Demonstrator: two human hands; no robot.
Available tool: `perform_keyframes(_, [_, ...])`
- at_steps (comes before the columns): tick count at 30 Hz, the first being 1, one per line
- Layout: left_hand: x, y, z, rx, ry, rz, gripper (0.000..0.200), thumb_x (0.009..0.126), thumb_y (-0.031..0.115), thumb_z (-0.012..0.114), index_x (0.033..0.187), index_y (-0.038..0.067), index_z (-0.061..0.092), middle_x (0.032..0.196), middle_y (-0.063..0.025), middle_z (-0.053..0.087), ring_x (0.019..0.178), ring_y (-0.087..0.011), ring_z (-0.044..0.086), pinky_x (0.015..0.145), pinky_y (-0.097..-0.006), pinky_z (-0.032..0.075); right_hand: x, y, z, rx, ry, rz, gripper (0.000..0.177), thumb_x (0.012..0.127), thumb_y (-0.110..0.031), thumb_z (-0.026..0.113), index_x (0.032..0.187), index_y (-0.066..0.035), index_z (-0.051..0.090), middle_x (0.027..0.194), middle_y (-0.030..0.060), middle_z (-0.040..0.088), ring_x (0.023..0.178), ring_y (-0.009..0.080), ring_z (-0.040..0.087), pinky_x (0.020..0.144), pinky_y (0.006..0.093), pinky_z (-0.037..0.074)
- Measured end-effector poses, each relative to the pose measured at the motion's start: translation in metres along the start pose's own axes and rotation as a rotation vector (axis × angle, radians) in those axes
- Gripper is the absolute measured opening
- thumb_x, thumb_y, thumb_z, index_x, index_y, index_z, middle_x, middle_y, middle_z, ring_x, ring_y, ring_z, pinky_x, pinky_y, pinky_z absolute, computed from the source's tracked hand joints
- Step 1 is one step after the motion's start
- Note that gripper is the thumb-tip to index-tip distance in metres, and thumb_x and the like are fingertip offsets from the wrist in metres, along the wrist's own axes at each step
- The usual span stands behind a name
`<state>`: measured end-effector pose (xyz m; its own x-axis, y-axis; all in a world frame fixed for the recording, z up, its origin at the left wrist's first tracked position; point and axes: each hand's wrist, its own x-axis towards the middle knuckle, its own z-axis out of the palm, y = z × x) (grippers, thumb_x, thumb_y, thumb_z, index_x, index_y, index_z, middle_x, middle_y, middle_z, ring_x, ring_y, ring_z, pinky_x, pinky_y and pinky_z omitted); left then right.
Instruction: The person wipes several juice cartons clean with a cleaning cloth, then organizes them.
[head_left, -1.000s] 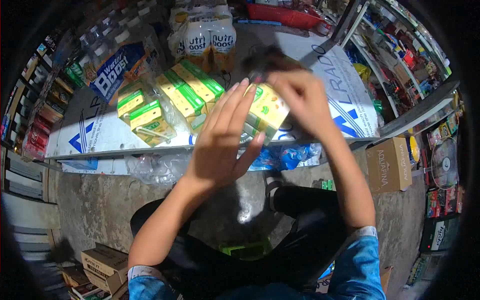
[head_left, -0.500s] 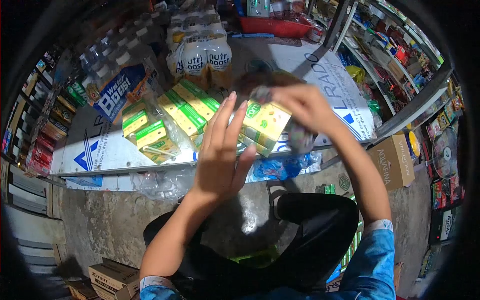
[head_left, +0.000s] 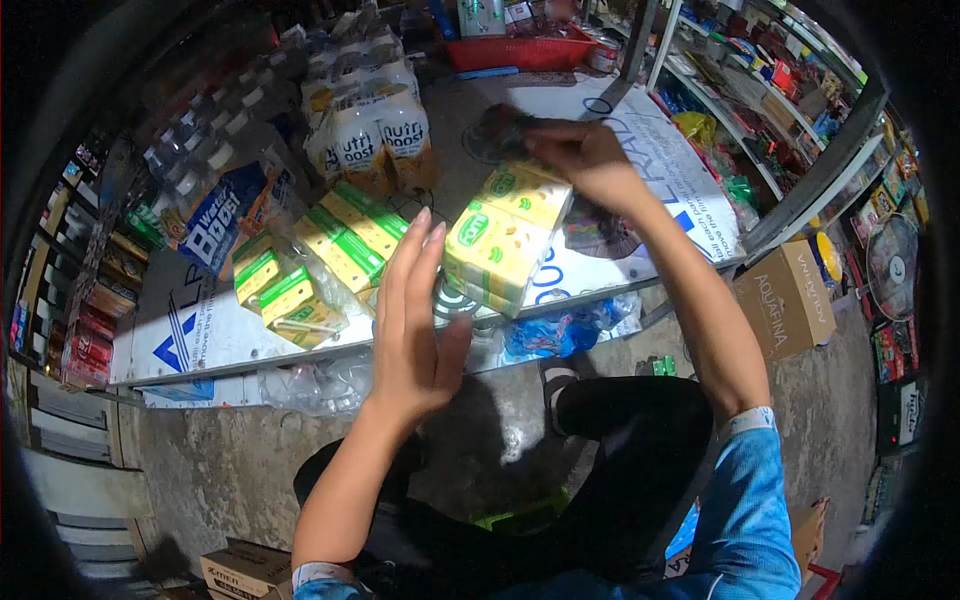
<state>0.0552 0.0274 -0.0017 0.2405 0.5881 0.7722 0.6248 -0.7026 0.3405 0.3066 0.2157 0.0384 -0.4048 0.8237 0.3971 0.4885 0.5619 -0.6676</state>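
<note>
A pack of yellow and green drink cartons (head_left: pixel 505 235) stands near the front edge of the white-topped table, between my hands. My left hand (head_left: pixel 408 310) is open, fingers stretched upward and thumb apart, close by the pack's left side. Just past the pack's far right corner, my right hand (head_left: pixel 590 165) is closed on a dark, cloth-like piece (head_left: pixel 505 130), blurred by motion. More yellow and green carton packs (head_left: pixel 345 235) lie left of my left hand, some under clear plastic wrap.
Wrapped Nutriboost bottles (head_left: pixel 375 140) and a Water Boost pack (head_left: pixel 225 215) stand behind the cartons. A red basket (head_left: pixel 520 52) sits at the back. Blue plastic (head_left: pixel 560 338) lies below the table edge. An Aquafina box (head_left: pixel 785 300) stands at right, near stocked shelves.
My right hand has moved up and left with the dark cloth-like piece, away from the pack's top. The carton pack shows more of its top. My view has shifted slightly.
</note>
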Motion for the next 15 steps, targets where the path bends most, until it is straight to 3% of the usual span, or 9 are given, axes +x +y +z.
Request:
perform_keyframes(1, [0.001, -0.001, 0.0, -0.005, -0.01, 0.0, 0.066, 0.097, 0.019, 0.057, 0.155, -0.003, 0.034, 0.156, -0.0333, 0.038, 0.143, -0.049, 0.042, 0.119, -0.0536, 0.032, -0.014, -0.008, 0.01, -0.053, 0.021, -0.169, 0.029, 0.097, -0.02, 0.07, 0.115, 0.001, 0.076, 0.095, 0.0139, 0.079, 0.085, 0.0139, 0.073, 0.08, 0.0315, 0.059])
perform_keyframes(2, [0.002, -0.001, 0.0, -0.003, -0.009, -0.004, 0.066, 0.097, 0.019, 0.057, 0.155, -0.003, 0.034, 0.156, -0.0333, 0.038, 0.143, -0.049, 0.042, 0.119, -0.0536, 0.032, -0.034, -0.051, 0.007, 0.06, -0.227, 0.05, 0.027, 0.096, -0.024, 0.069, 0.117, -0.01, 0.078, 0.118, 0.0147, 0.076, 0.098, 0.0266, 0.076, 0.086, 0.0357, 0.058])
perform_keyframes(3, [0.003, 0.0, 0.0, -0.018, 0.002, 0.001, 0.066, 0.098, 0.02, 0.057, 0.155, -0.003, 0.034, 0.156, -0.0334, 0.038, 0.143, -0.0492, 0.042, 0.119, -0.0535, 0.032, -0.052, -0.066, 0.024, 0.115, -0.143, -0.355, 0.027, 0.095, -0.024, 0.072, 0.117, -0.012, 0.079, 0.127, 0.0139, 0.073, 0.104, 0.0267, 0.074, 0.09, 0.0367, 0.058])
perform_keyframes(5, [0.005, -0.004, 0.0, -0.023, 0.017, 0.0, 0.066, 0.099, 0.022, 0.057, 0.155, -0.004, 0.033, 0.157, -0.0335, 0.038, 0.143, -0.0493, 0.042, 0.119, -0.0535, 0.032, -0.065, -0.077, 0.029, 0.053, -0.214, -0.689, 0.026, 0.094, -0.025, 0.074, 0.117, -0.014, 0.079, 0.127, 0.0132, 0.073, 0.106, 0.027, 0.074, 0.091, 0.0378, 0.058])
perform_keyframes(7, [0.003, -0.006, 0.003, 0.01, 0.025, 0.008, 0.066, 0.101, 0.024, 0.057, 0.155, -0.004, 0.033, 0.157, -0.0335, 0.038, 0.143, -0.0497, 0.042, 0.119, -0.0536, 0.032, -0.044, -0.046, 0.02, 0.099, -0.181, -0.349, 0.024, 0.096, -0.018, 0.073, 0.118, -0.011, 0.079, 0.122, 0.014, 0.075, 0.097, 0.0164, 0.074, 0.089, 0.0317, 0.058])
perform_keyframes(8, [0.001, -0.006, 0.006, -0.003, 0.024, -0.013, 0.066, 0.103, 0.028, 0.056, 0.156, -0.004, 0.032, 0.157, -0.0336, 0.038, 0.143, -0.0501, 0.041, 0.12, -0.0537, 0.032, -0.029, -0.026, 0.006, 0.102, -0.234, -0.024, 0.025, 0.097, -0.019, 0.07, 0.118, -0.006, 0.078, 0.114, 0.0144, 0.078, 0.095, 0.0128, 0.073, 0.085, 0.0298, 0.058])
perform_keyframes(11, [0.003, 0.002, 0.004, 0.01, -0.031, -0.058, 0.067, 0.104, 0.032, 0.054, 0.156, -0.005, 0.032, 0.157, -0.0338, 0.037, 0.142, -0.0501, 0.042, 0.119, -0.0538, 0.032, 0.001, 0.002, 0.001, -0.082, 0.02, 0.089, 0.028, 0.097, -0.018, 0.069, 0.119, -0.001, 0.076, 0.107, 0.0151, 0.078, 0.094, 0.0139, 0.073, 0.083, 0.0315, 0.058])
perform_keyframes(13, [0.001, -0.005, 0.011, -0.018, -0.018, -0.06, 0.067, 0.107, 0.038, 0.051, 0.156, -0.004, 0.032, 0.156, -0.0339, 0.038, 0.142, -0.0506, 0.042, 0.119, -0.0544, 0.032, -0.035, -0.042, 0.02, -0.107, -0.044, -0.039, 0.029, 0.097, -0.022, 0.066, 0.117, -0.005, 0.077, 0.114, 0.0192, 0.075, 0.101, 0.0279, 0.076, 0.088, 0.0366, 0.059])
perform_keyframes(15, [-0.002, -0.01, 0.017, -0.018, 0.076, 0.015, 0.067, 0.107, 0.04, 0.049, 0.155, -0.004, 0.032, 0.156, -0.0338, 0.038, 0.143, -0.051, 0.041, 0.119, -0.0552, 0.032, -0.069, -0.083, 0.036, -0.119, -0.059, -0.504, 0.027, 0.099, -0.02, 0.063, 0.121, -0.013, 0.078, 0.131, 0.015, 0.07, 0.113, 0.0279, 0.072, 0.092, 0.0401, 0.058])
